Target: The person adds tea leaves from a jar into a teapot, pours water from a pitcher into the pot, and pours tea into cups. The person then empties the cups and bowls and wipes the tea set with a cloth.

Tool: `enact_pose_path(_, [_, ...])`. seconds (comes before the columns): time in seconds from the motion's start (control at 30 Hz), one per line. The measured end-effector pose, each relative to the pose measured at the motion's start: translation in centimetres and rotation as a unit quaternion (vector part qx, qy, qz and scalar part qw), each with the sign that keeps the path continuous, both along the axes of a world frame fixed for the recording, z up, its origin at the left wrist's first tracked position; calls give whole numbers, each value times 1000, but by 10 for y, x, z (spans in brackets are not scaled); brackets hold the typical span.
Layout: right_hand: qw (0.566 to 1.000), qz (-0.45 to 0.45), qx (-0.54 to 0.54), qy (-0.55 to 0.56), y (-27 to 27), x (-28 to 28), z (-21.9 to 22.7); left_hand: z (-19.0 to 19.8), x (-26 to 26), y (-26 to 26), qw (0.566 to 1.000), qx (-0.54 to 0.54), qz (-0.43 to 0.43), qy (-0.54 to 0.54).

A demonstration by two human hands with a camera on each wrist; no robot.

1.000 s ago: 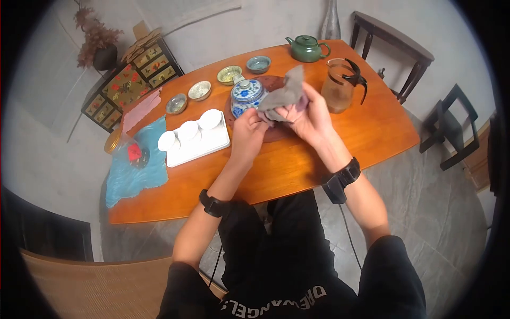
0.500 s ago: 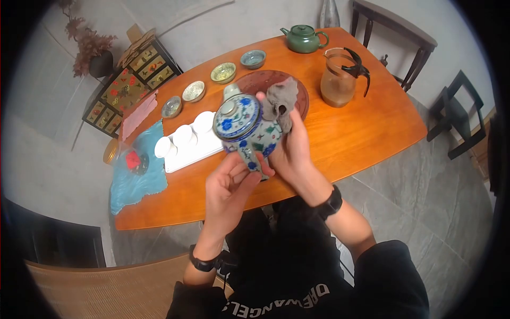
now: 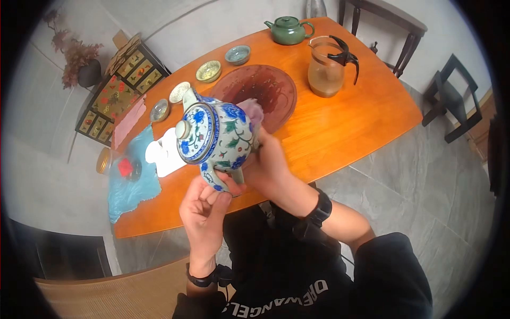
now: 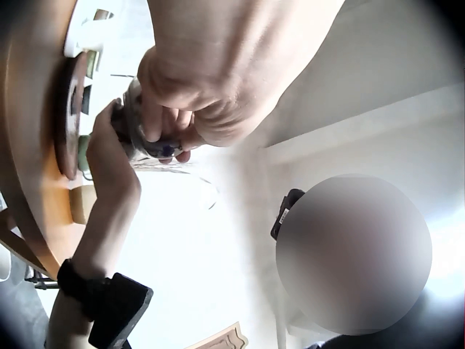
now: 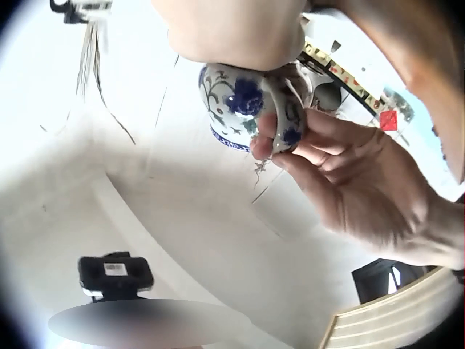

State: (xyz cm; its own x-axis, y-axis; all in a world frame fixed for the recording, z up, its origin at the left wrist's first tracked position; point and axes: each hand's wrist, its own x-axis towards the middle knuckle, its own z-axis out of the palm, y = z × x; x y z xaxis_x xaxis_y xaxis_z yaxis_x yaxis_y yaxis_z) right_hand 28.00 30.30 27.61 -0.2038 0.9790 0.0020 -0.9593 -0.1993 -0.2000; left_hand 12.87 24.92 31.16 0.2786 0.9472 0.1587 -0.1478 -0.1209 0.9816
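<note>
A blue-and-white flowered teapot, its lid on, is held tilted above the near part of the table, the lid turned toward the left. My left hand grips its handle between thumb and fingers. Against the far right side of the pot, my right hand holds a crumpled greyish-purple cloth; most of its fingers are hidden behind the pot. The right wrist view shows the left fingers curled round the flowered handle. Beyond the pot lies a round reddish-brown board with a dark wet patch.
White cups on a white tray stand left of the pot, partly covered by it. Several small bowls line the back edge. A green teapot and a glass pitcher stand far right. A blue cloth lies left, under a clear jar.
The teapot has come off the round board toward me and then leftward, tilting further. My left hand has taken its handle; the right hand has brought the cloth against the pot's side.
</note>
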Motion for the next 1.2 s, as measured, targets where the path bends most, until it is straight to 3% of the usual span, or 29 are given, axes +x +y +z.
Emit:
enact_pose_path(0.03, [923, -121, 141, -336, -15, -8, -10, -1, 0, 0, 1000, 19, 4, -2])
enact_pose_path(0.07, [923, -126, 139, -336, -19, -12, -16, -1, 0, 1, 999, 39, 5, -4])
enact_pose_path(0.13, [955, 66, 82, -277, -23, -19, -10, 1, -7, 5, 999, 45, 4, -10])
enact_pose_path(0.17, [846, -42, 234, -477, -16, -13, -14, 2, -11, 6, 998, 52, 13, -17])
enact_pose_path(0.2, [846, -41, 234, -477, -6, -4, -10, 3, -14, 6, 998, 52, 14, -17])
enact_pose_path(0.23, [944, -21, 145, -297, 10, 8, -4, 5, -17, 5, 997, 71, 30, -5])
enact_pose_path(0.27, [994, 0, 48, -103, 25, 20, 2, 7, -20, 4, 995, 91, 47, 7])
enact_pose_path(0.33, [967, -158, 83, -180, 45, 42, 14, 9, -25, 2, 994, 101, 50, 15])
enact_pose_path(0.37, [967, -157, 84, -180, 61, 53, 7, 10, -26, 2, 993, 103, 53, 16])
enact_pose_path(0.4, [816, -289, 186, -464, 80, 63, -11, 10, -27, 2, 993, 107, 55, 17])
enact_pose_path(0.43, [558, -384, 262, -687, 90, 70, -26, 9, -28, 4, 992, 108, 56, 16])
enact_pose_path(0.47, [557, -385, 263, -687, 92, 75, -34, 7, -30, 7, 993, 108, 54, 18])
enact_pose_path(0.53, [286, -207, 314, -881, 92, 81, -39, 4, -27, 12, 993, 108, 49, 19])
enact_pose_path(0.57, [252, -202, 309, -894, 97, 78, -42, 2, -25, 15, 993, 106, 45, 19])
enact_pose_path(0.6, [253, -202, 309, -894, 101, 77, -31, 1, -22, 18, 994, 103, 41, 19])
enact_pose_path(0.67, [349, -105, 300, -881, 111, 76, -10, -4, -18, 28, 994, 107, 32, 19])
enact_pose_path(0.7, [350, -106, 299, -882, 115, 70, -13, -6, -15, 35, 994, 109, 25, 13])
enact_pose_path(0.77, [349, -259, 323, -841, 121, 62, -28, -7, -6, 48, 993, 116, 14, 11])
enact_pose_path(0.87, [320, -249, 346, -846, 116, 65, -40, -10, 1, 71, 993, 116, -10, 37])
enact_pose_path(0.9, [336, -240, 331, -849, 105, 73, -27, -9, 2, 76, 992, 111, -4, 64])
enact_pose_path(0.97, [410, -250, 320, -817, 70, 91, 0, -20, 2, 90, 993, 97, -23, 55])
enact_pose_path(1.03, [448, -282, 296, -795, 33, 112, 22, -27, 3, 99, 993, 84, -44, 71])
enact_pose_path(1.07, [448, -277, 296, -797, 19, 116, 22, -30, 5, 104, 994, 78, -42, 70])
enact_pose_path(1.13, [450, -373, 192, -789, -5, 126, 16, -38, 12, 112, 994, 59, -64, 66])
enact_pose_path(1.17, [450, -370, 189, -791, -13, 133, 7, -41, 14, 117, 993, 54, -72, 71])
enact_pose_path(1.2, [431, -299, 198, -828, -19, 141, -4, -45, 16, 122, 993, 51, -75, 69])
